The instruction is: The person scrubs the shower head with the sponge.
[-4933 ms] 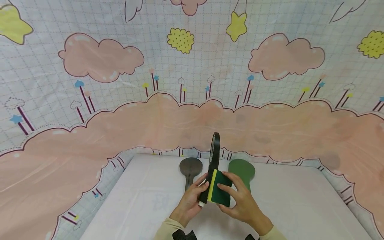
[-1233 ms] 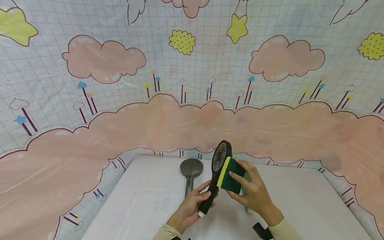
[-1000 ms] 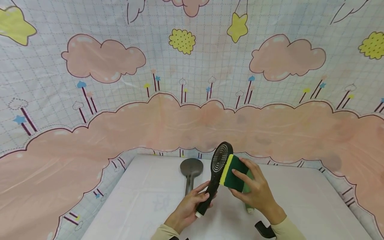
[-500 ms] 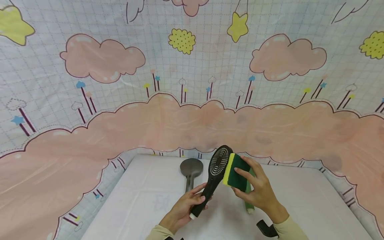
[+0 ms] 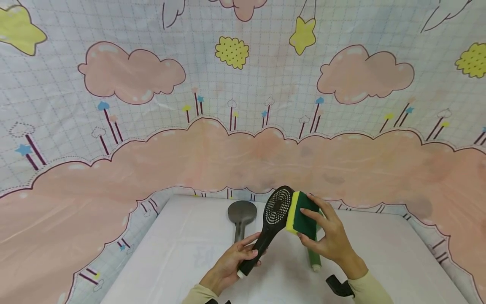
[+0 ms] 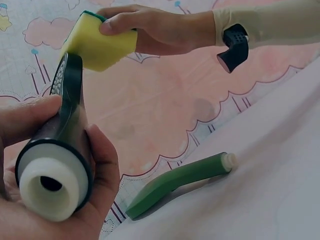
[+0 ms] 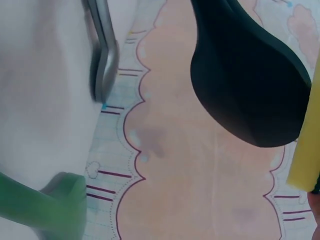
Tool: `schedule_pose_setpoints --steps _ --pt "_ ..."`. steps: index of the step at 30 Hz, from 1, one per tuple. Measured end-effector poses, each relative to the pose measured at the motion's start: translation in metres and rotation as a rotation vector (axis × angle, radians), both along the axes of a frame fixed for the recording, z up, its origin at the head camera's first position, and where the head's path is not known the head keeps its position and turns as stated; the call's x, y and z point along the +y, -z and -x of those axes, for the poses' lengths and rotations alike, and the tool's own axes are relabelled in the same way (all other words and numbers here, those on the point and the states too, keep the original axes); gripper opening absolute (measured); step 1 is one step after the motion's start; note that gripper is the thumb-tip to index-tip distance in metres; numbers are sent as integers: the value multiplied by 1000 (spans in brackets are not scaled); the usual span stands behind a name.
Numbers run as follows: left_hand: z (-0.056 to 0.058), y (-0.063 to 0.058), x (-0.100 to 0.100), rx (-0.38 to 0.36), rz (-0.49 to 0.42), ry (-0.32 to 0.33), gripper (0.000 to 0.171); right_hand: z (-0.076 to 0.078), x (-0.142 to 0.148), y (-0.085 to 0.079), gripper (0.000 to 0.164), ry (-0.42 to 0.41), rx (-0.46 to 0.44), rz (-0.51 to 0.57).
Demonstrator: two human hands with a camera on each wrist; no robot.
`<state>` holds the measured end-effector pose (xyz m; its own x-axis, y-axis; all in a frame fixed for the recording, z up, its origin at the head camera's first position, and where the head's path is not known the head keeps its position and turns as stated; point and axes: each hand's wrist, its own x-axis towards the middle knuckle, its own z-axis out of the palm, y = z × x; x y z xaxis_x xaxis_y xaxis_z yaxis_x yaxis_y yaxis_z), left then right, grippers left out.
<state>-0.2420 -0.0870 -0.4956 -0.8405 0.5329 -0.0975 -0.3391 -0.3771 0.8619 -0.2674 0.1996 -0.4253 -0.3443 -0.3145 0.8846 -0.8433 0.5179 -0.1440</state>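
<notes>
My left hand [image 5: 231, 264] grips the handle of a black shower head [image 5: 278, 207], which tilts up and to the right with its dotted spray face showing. In the left wrist view the white threaded end [image 6: 52, 192] of the handle points at the camera. A yellow sponge with a dark green scouring side [image 5: 305, 215] is pinched between the thumb and fingers of my right hand [image 5: 332, 238]. Its yellow side lies against the right edge of the shower head. The right wrist view shows the black back of the shower head [image 7: 250, 75] meeting the yellow sponge [image 7: 306, 135].
A grey shower head [image 5: 242, 213] lies on the white table [image 5: 171, 253], left of the held one. Behind my right hand lies a green shower head [image 5: 314, 259], partly hidden. A patterned cloth [image 5: 228, 160] rises behind the table. A black wrist mount [image 5: 339, 286] sits on the right sleeve.
The shower head has turned from edge-on to show its spray face and leans further right. The sponge has moved from the handle up along the right edge to the head.
</notes>
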Motion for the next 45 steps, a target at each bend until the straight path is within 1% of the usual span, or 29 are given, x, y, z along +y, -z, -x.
schedule_pose_setpoints --steps 4,7,11,13,15,18,21,28,32,36,40,42,45 --pt "0 2 -1 22 14 -4 63 1 4 -1 52 -3 -41 1" --pt "0 3 -2 33 30 -14 62 0 7 -3 46 -15 -110 10" --pt "-1 3 -5 39 47 -16 61 0 10 -7 58 -24 -212 25" --pt "-1 3 -7 42 53 -14 61 1 12 -9 60 -21 -251 24" --pt "-2 2 -8 47 55 -8 62 1 13 -9 59 -19 -275 21" --pt "-2 3 -8 54 49 2 63 2 14 -8 59 -7 -285 9" --pt "-1 3 -8 66 44 7 64 2 15 -5 59 14 -276 -1" --pt "4 2 -5 91 57 -56 63 -2 11 -4 61 58 -252 11" --pt "6 0 -4 113 54 -43 64 -5 7 0 60 42 -187 9" --pt "6 -2 -3 111 36 -20 66 -6 3 2 50 18 -94 9" --pt "6 -3 -4 101 -5 21 66 -6 -1 0 56 33 13 12" --pt "5 -5 -3 93 -18 36 66 -6 -2 -1 58 53 52 9" --pt "4 -8 -2 98 -12 18 66 -7 -3 -2 60 68 76 10"
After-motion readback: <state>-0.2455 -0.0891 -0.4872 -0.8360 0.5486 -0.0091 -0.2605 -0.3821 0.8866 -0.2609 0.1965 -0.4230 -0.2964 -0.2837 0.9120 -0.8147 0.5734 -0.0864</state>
